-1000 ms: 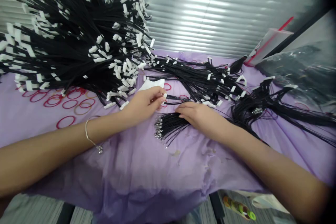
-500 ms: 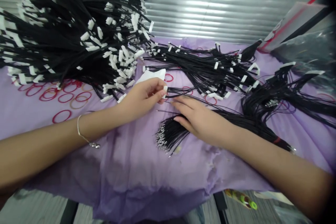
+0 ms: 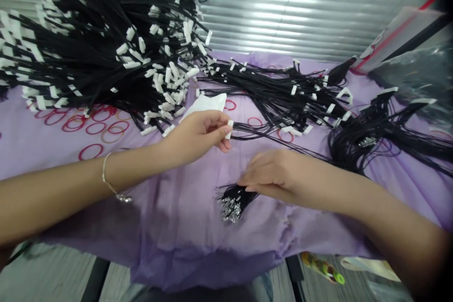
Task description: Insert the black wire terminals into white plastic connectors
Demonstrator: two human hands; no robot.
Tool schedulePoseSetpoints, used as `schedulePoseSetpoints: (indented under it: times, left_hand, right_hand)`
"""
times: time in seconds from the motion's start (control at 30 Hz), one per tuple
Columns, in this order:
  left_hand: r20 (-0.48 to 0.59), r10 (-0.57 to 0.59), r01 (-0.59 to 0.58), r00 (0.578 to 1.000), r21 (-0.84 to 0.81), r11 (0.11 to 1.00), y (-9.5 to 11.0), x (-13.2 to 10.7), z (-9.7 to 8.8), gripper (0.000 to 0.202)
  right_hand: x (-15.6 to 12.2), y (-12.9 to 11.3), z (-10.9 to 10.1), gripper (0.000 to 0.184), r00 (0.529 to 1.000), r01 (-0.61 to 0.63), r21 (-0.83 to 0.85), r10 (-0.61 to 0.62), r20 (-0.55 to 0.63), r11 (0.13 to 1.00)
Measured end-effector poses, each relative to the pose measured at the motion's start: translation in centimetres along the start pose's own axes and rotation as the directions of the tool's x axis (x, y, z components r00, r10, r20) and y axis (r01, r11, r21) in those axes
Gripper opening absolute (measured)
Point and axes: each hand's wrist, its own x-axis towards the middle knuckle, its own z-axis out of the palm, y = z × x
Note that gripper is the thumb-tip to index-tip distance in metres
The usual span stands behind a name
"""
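Observation:
My left hand point(image 3: 203, 134) pinches a small white connector point(image 3: 230, 129) between thumb and fingers. Several thin black wires run from that connector off to the right. Lower down, my right hand point(image 3: 274, 174) is closed over a bundle of black wires point(image 3: 236, 193), gripping it just behind its ends. Bare silvery metal terminals point(image 3: 230, 210) stick out at the left end of this bundle. The hand and forearm hide most of the bundle's length. A white sheet or packet point(image 3: 207, 103) lies just behind my left hand.
A tall heap of black cables with white connectors point(image 3: 95, 56) fills the back left. More such cables point(image 3: 262, 87) lie behind my hands, and loose wires point(image 3: 368, 127) at the right. Red rubber bands point(image 3: 91, 152) are scattered on the purple cloth point(image 3: 177, 226). Plastic bags point(image 3: 417, 71) stand back right.
My right hand has moved down from beside the held wires and closed on the bundle, drawing its metal ends together. My left hand keeps the connector, shifted slightly right.

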Motion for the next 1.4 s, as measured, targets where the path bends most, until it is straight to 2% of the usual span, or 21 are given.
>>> schedulePoseSetpoints:
  times: [0.1,0.17,0.27,0.33,0.43,0.53,0.67,0.77,0.87,0.97,1.07,1.17,1.4]
  left_hand:
    - [0.008,-0.077,0.077,0.997,0.019,0.997,0.2,-1.6,0.6,0.009]
    - [0.006,-0.095,0.095,0.995,0.001,0.995,0.0,-2.5,1.0,0.008]
    - [0.017,-0.093,0.094,0.996,-0.093,0.991,-0.6,-3.1,1.4,0.006]
    - [0.035,-0.102,0.106,0.994,-0.146,0.984,-1.0,-3.0,1.4,0.006]
    - [0.080,-0.131,0.143,0.988,-0.177,0.974,-1.5,-2.6,1.2,0.008]
    - [0.094,-0.118,0.135,0.989,-0.203,0.970,-1.8,-2.3,1.0,0.008]
    - [0.064,-0.091,0.103,0.994,-0.223,0.969,-2.0,-2.4,1.0,0.009]
    - [0.053,-0.095,0.105,0.994,-0.269,0.957,-2.1,-2.4,1.1,0.008]
    - [0.056,-0.089,0.102,0.994,-0.301,0.948,-2.3,-2.3,1.0,0.007]
    - [0.076,-0.075,0.095,0.994,-0.308,0.946,-2.3,-2.3,0.8,0.007]
    - [0.094,-0.082,0.107,0.992,-0.303,0.947,-2.2,-2.3,0.7,0.008]
    - [0.109,-0.100,0.127,0.989,-0.289,0.949,-2.1,-2.2,0.6,0.010]
    - [0.107,-0.106,0.141,0.989,-0.409,0.902,-2.4,-2.1,0.7,0.011]
  right_hand:
    - [0.2,0.5,0.1,0.016,0.999,-0.001,0.074,-0.002,0.036,0.997]
    - [0.3,0.5,0.5,0.015,1.000,-0.021,0.085,0.020,0.005,0.996]
    - [0.3,0.0,1.1,0.017,0.989,-0.095,-0.023,0.092,-0.112,0.995]
    - [0.3,-0.4,1.4,0.018,0.965,-0.171,-0.098,0.147,-0.219,0.980]
    - [0.5,-0.6,1.7,0.014,0.932,-0.230,-0.058,0.203,-0.299,0.971]
    - [0.8,-0.3,1.6,0.010,0.920,-0.264,0.083,0.277,-0.276,0.961]
    - [1.1,-0.1,1.4,0.013,0.877,-0.348,0.191,0.391,-0.280,0.918]
    - [1.0,-0.1,1.4,0.014,0.900,-0.274,0.213,0.328,-0.287,0.938]
    - [1.0,0.1,1.6,0.011,0.911,-0.210,0.133,0.243,-0.334,0.969]
    - [1.1,0.1,1.7,0.011,0.866,-0.303,0.097,0.316,-0.387,0.948]
    - [1.5,0.0,1.9,0.015,0.830,-0.408,0.181,0.446,-0.336,0.895]
    - [1.8,-0.1,2.0,0.017,0.797,-0.472,0.230,0.524,-0.301,0.851]
    - [2.1,0.0,1.9,0.018,0.776,-0.486,0.246,0.544,-0.320,0.839]
